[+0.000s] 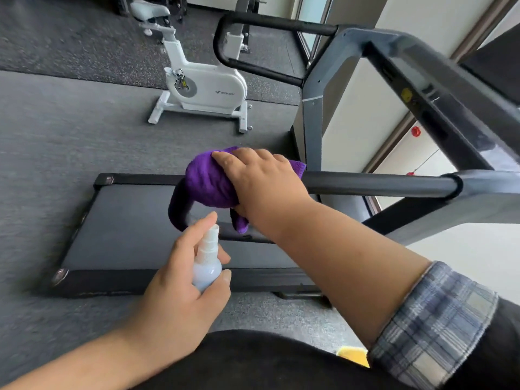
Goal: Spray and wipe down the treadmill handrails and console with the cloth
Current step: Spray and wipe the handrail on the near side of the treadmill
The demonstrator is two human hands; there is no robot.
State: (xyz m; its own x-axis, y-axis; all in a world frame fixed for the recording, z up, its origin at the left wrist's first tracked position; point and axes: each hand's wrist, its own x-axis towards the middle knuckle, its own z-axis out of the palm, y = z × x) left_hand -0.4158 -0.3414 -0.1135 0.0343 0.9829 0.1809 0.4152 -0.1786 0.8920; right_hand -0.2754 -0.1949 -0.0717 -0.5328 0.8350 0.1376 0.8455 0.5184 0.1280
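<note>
Wrapped over the near handrail, the purple cloth is pressed down by the right hand, fingers curled round it at the rail's bent end. One small spray bottle is gripped by the left hand just below the cloth, forefinger raised at the nozzle. Right of the cloth, bare rail runs to the grey frame. A second handrail lies beyond; below the near handrail the belt is seen.

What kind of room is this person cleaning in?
Most likely a small gym or fitness room. A treadmill lies right in front, with its black handrail being wiped; a white stationary bike stands behind it, and the speckled rubber floor is the sort that gyms use.
</note>
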